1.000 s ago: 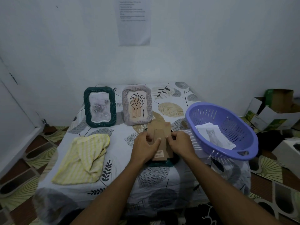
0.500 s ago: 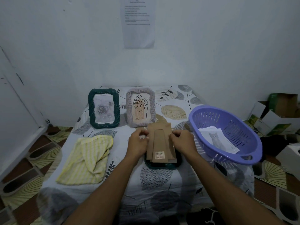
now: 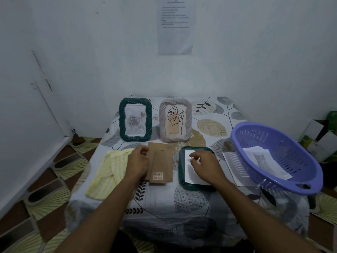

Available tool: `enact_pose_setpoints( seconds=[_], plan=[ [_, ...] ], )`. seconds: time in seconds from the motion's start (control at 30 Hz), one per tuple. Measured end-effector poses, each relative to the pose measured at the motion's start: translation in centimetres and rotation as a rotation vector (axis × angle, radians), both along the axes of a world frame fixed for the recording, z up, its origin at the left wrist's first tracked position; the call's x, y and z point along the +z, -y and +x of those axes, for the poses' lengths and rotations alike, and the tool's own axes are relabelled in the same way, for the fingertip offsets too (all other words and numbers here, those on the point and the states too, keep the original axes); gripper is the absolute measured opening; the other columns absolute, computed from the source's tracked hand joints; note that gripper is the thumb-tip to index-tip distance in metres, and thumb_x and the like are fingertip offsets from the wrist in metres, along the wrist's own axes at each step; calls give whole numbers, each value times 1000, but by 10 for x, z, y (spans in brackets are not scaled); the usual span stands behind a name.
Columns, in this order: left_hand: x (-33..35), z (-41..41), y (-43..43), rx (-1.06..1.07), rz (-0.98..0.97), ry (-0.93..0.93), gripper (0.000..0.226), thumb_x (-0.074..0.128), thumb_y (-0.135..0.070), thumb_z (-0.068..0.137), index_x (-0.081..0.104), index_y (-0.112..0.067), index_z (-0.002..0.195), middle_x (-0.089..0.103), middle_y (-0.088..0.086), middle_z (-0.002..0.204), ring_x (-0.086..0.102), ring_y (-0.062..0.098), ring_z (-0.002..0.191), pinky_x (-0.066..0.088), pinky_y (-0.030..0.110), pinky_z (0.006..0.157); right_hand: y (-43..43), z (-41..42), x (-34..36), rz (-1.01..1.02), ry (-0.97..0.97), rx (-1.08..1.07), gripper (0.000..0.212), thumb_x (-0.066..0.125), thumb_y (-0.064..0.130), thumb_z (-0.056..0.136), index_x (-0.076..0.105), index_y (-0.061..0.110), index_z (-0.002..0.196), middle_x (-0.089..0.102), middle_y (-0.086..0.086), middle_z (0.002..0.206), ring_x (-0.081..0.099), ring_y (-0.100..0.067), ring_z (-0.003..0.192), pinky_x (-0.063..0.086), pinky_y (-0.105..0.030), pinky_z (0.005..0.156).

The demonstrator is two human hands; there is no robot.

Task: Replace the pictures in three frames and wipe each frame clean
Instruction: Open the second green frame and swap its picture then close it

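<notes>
A dark green frame (image 3: 182, 177) lies face down on the table with a white picture sheet (image 3: 191, 177) in its opening. My right hand (image 3: 205, 164) hovers over that sheet, its curled fingertips touching the upper left part. To the left lies the brown cardboard backing board (image 3: 161, 161), flat on the cloth. My left hand (image 3: 137, 162) pinches its left edge. Behind stand another dark green frame (image 3: 135, 121) with a rose picture and a grey frame (image 3: 175, 121) with a leaf drawing. A yellow striped cloth (image 3: 107, 172) lies at the left.
A purple basket (image 3: 299, 181) sits tilted at the table's right edge, with cat pictures (image 3: 262, 159) inside and a loose sheet (image 3: 232, 167) under it. Cardboard boxes (image 3: 321, 136) stand on the floor at the right, slippers (image 3: 62, 162) at the left. The wall is close behind.
The backing board has come off the face-down frame and moved left with my left hand. The white sheet is now uncovered, and my right hand has shifted right onto it.
</notes>
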State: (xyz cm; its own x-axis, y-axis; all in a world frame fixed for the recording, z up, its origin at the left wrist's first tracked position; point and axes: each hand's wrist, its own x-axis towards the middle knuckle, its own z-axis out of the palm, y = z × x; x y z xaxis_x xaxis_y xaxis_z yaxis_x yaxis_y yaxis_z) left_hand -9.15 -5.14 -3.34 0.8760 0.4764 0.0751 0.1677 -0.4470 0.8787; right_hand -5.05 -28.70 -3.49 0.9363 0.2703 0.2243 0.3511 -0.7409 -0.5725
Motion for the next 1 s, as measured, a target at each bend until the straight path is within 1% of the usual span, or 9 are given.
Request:
enact_pose_setpoints(
  seconds=[0.1, 0.23, 0.33, 0.4, 0.5, 0.63, 0.77, 0.87, 1.0],
  plan=[
    [-5, -1, -1, 0, 161, -71, 31, 48, 3, 89, 64, -7, 113, 64, 11, 116, 59, 23, 102, 45, 27, 85, -1, 0, -3, -49, 13, 13, 28, 57, 27, 92, 69, 18, 115, 69, -1, 106, 58, -16, 97, 44, -26, 82],
    [-8, -6, -1, -46, 305, -37, 27, 51, -10, 89, 67, -3, 109, 65, 15, 115, 59, 26, 104, 43, 30, 88, 2, 0, -3, -65, 34, 17, 27, 58, 26, 92, 70, 17, 115, 69, -1, 107, 59, -18, 101, 45, -30, 87],
    [-11, -9, 2, -205, 398, -25, 48, 47, -40, 85, 65, -8, 116, 57, 14, 130, 49, 27, 122, 38, 37, 104, 8, 0, -4, -101, 58, 4, 26, 58, 26, 91, 70, 19, 113, 68, -1, 111, 55, -21, 107, 44, -36, 92],
    [-13, -11, 9, -312, 487, -58, 57, 45, -48, 84, 60, -13, 126, 46, 13, 144, 37, 27, 133, 30, 40, 112, 12, -1, -6, -143, 78, -19, 26, 58, 27, 90, 69, 21, 112, 64, 0, 117, 50, -24, 114, 40, -41, 98],
    [-20, -12, 13, -371, 634, -84, 53, 50, -47, 90, 52, -19, 135, 39, 8, 150, 34, 25, 135, 25, 36, 111, 19, -4, -8, -232, 95, -39, 29, 56, 32, 91, 64, 25, 118, 55, 2, 129, 43, -24, 123, 32, -42, 100],
    [-26, -14, 8, -355, 690, -95, 56, 46, -49, 87, 51, -21, 135, 42, 6, 147, 38, 23, 132, 30, 35, 109, 35, -6, -12, -315, 38, -54, 42, 50, 40, 94, 52, 29, 134, 41, 3, 147, 32, -21, 136, 25, -42, 108],
    [-20, -10, 17, -303, 697, -23, 54, 49, -46, 85, 56, -15, 128, 47, 9, 141, 41, 26, 129, 32, 39, 108, 46, -7, -15, -291, 13, -55, 44, 49, 40, 96, 49, 26, 138, 39, 1, 150, 30, -20, 138, 25, -43, 109],
    [-15, 2, 40, -379, 634, 19, 53, 49, -47, 88, 56, -16, 129, 49, 6, 140, 42, 24, 129, 31, 37, 108, 51, -7, -16, -255, 26, -59, 44, 49, 39, 96, 50, 23, 138, 41, -1, 148, 34, -22, 135, 30, -42, 107],
    [-19, 18, 75, -452, 695, -45, 54, 45, -51, 93, 49, -16, 134, 43, 7, 145, 37, 25, 131, 31, 39, 107, 56, -8, -22, -248, 24, -57, 46, 49, 40, 96, 49, 23, 139, 42, 0, 149, 34, -20, 136, 29, -42, 108]
  ],
)
